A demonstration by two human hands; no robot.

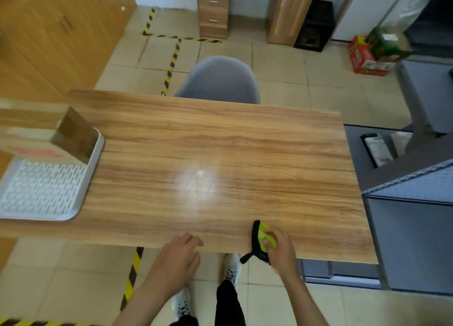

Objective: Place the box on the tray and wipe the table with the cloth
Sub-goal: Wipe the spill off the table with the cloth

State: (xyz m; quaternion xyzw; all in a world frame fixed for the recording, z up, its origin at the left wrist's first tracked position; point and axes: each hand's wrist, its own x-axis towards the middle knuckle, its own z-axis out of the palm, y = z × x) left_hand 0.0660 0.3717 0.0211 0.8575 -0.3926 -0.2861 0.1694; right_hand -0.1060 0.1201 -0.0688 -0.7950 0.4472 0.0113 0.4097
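Observation:
A brown cardboard box (pixel 41 132) stands on the far end of the white slotted tray (pixel 49 193) at the table's left edge. The wooden table (pixel 208 154) shows a shiny patch near its middle. At the near edge my right hand (pixel 279 249) grips a yellow-green and black cloth (pixel 261 237), bunched up and partly hanging over the edge. My left hand (pixel 179 254) rests at the near edge with loosely curled fingers, holding nothing, a short way left of the cloth.
A grey chair (pixel 220 80) stands behind the far side of the table. Grey cabinets (pixel 411 203) close in on the right. Wooden cupboards (pixel 49 31) fill the left; a red carton (pixel 365 56) sits on the floor far right.

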